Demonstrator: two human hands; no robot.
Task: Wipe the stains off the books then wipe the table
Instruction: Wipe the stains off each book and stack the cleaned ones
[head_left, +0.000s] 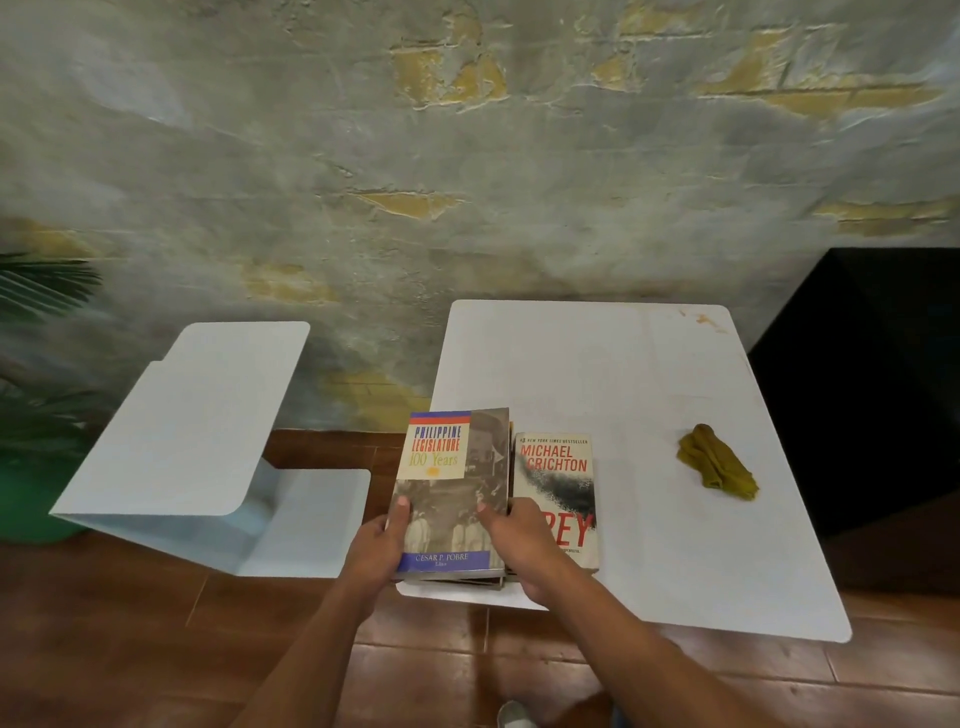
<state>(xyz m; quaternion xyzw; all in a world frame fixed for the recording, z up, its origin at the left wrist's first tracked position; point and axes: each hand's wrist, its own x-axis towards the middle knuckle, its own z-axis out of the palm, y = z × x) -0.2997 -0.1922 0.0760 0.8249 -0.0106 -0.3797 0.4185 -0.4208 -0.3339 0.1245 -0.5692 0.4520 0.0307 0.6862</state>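
A book titled "Philippine Legislature 100 Years" (452, 467) lies on top of other books at the near left corner of the white table (613, 374). A yellow stain marks its cover. My left hand (382, 545) grips its left edge, thumb on the cover. My right hand (511, 540) grips its right edge, thumb on top. Beside it on the right lies a Michael Crichton paperback (563, 483), partly under my right hand. A crumpled mustard-yellow cloth (717, 462) sits on the table to the right. An orange stain (704, 319) shows at the table's far right corner.
A second white table (197, 415) stands to the left, across a gap of brown tiled floor (156, 649). A rough plastered wall runs behind both. A dark cabinet (872, 389) stands at the right, green plants (36, 322) at the far left.
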